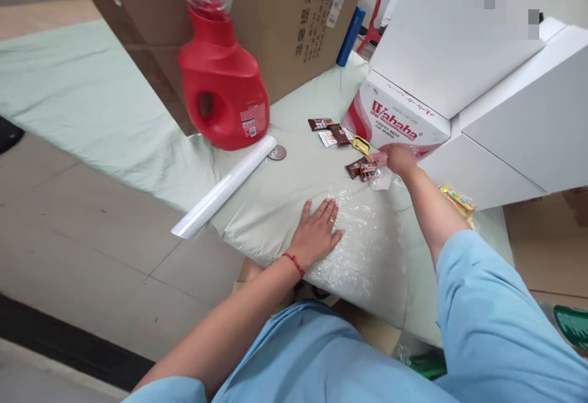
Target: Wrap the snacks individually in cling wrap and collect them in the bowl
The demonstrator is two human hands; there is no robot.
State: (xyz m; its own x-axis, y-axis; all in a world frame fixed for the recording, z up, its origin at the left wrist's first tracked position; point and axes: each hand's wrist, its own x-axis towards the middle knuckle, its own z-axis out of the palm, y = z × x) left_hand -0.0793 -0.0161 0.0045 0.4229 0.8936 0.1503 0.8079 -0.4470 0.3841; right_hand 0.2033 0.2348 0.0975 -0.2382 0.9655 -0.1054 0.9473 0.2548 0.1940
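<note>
My left hand (316,231) lies flat, fingers stretched out, on the left edge of a sheet of clear plastic wrap (362,250) over the cloth-covered table. Farther off, my right hand (402,160) is closed at the front of a white and red Wahaha carton (395,115). A pinkish packet (378,158) shows at its fingertips, which are partly hidden. Crumpled clear plastic (381,179) lies just below that hand. To its left are several small snack packets, among them a yellow packet (361,144) and a brown packet (340,134).
A red detergent jug (225,84) stands before a large brown carton (285,35). A white roll (225,188) sticks out over the table's left edge, with a round metal disc (277,153) at its far end. White boxes (509,109) stand at right, near yellow packets (459,201).
</note>
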